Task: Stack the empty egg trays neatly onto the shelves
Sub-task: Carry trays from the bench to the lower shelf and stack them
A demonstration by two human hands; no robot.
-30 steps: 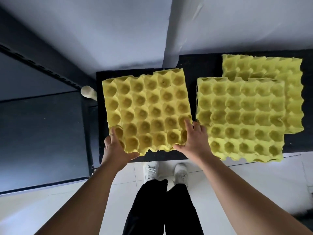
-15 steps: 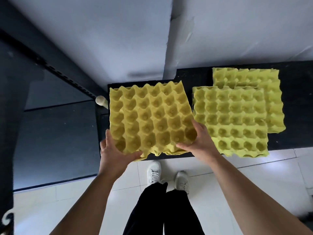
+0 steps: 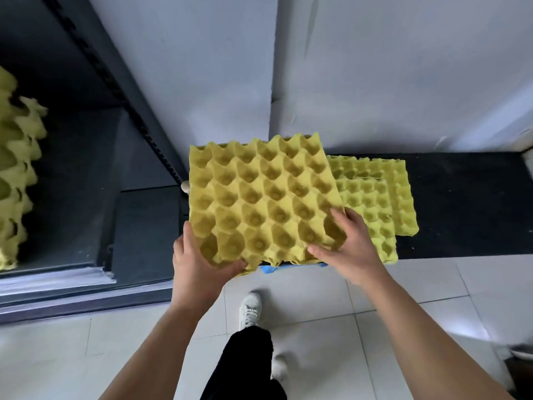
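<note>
I hold a yellow egg tray in the air in front of me, tilted up at its far edge. My left hand grips its near left corner with the thumb curled under the edge. My right hand grips its near right corner, fingers over the cups. Two more yellow trays lie overlapping on a low black platform behind it. A stack of yellow trays sits on the dark shelf at the far left.
A dark perforated shelf post slants between the shelf and the white wall. A pale knob pokes out beside the held tray. White floor tiles lie below, with my legs and white shoes in the middle.
I have lifted the tray off the black platform and carried it up and leftward. The view has swung left, bringing the shelf and its tray stack into sight.
</note>
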